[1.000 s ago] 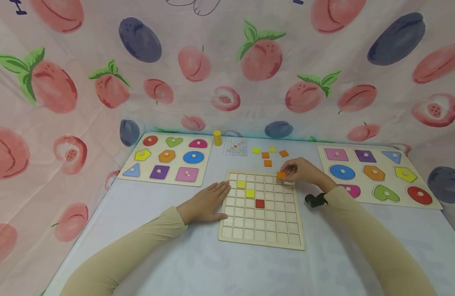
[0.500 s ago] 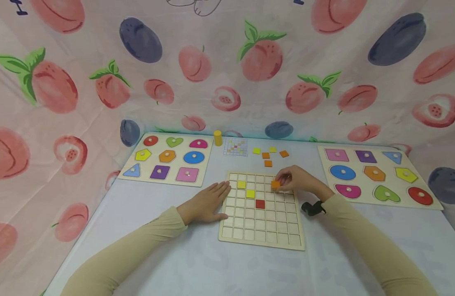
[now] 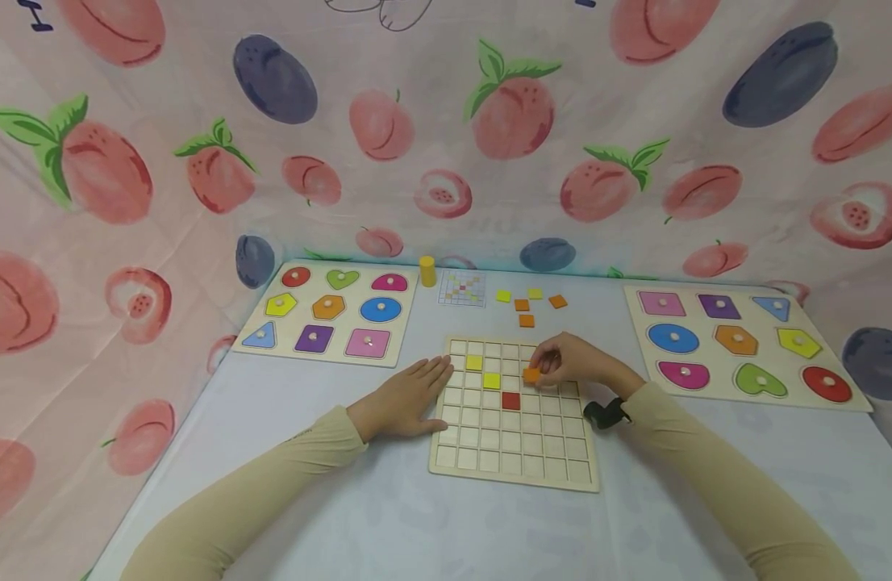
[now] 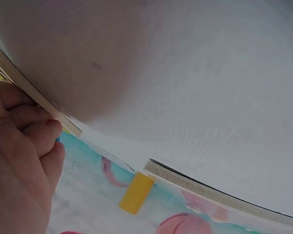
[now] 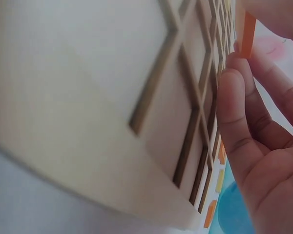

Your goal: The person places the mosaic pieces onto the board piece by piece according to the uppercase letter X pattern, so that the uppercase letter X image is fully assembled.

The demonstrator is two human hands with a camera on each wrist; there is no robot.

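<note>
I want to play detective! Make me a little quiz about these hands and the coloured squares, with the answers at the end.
1. Pick one: what colour is the tile pinched by the right hand?
A) red
B) orange
C) yellow

2. True or false: the left hand is holding the red tile.

3. Count: how many loose tiles lie on the table beyond the far edge of the grid board?

Key:
1. B, orange.
2. False. The left hand rests at the left edge of the grid board, and the red tile lies in one of its squares.
3. Five: two yellow and three orange.
</note>
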